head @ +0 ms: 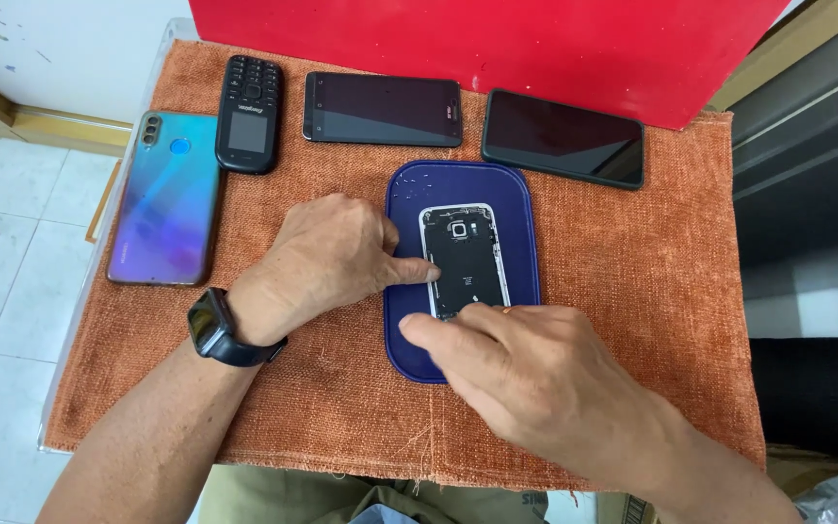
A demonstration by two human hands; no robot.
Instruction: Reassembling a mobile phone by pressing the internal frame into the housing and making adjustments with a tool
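At frame centre, an opened black smartphone with its back cover off (465,258) lies on a dark blue rubber mat (409,340), the left hand (327,257) pinning its edge with one fingertip, the right hand (526,364) loosely spread over its lower end, suggesting mid-disassembly, steady fine fingerwork next

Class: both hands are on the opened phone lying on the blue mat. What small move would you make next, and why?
Probably lift the right hand a little: it covers the lower end of the opened, back-less silver-framed phone on the dark blue rounded mat, while the left hand presses a fingertip on its left edge, steadying it.
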